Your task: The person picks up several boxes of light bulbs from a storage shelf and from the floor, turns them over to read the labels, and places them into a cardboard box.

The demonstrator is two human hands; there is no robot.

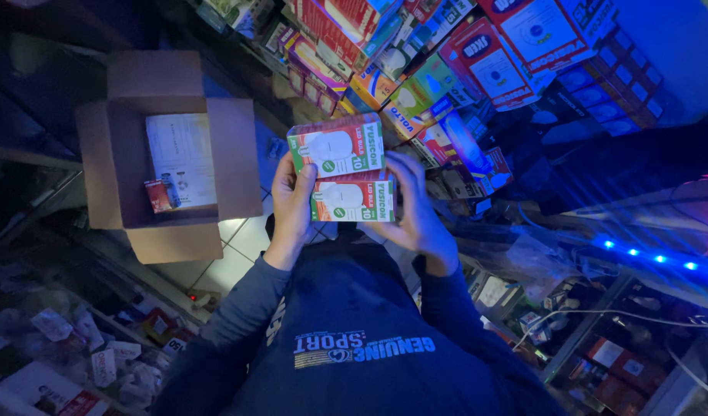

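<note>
Your left hand (pixel 292 202) and right hand (pixel 417 216) clasp two small bulb boxes (pixel 344 166), white with green and red trim, stacked touching, one above other. Left thumb across box fronts, right fingers behind far edge. Open cardboard carton (pixel 165 150) on tiled floor (pixel 230 258) to your left, white sheet inside. Shelf of colourful bulb boxes (pixel 446 69) just beyond. Blue LED strip (pixel 654 258) at right.

Tiled floor (pixel 242 250), open cardboard box (pixel 123 166) on it

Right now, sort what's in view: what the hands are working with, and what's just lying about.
In hand:
two bulb boxes, stacked
left hand
right hand

Lying about:
open cardboard box on the floor
shelf boxes
blue light strip
</note>
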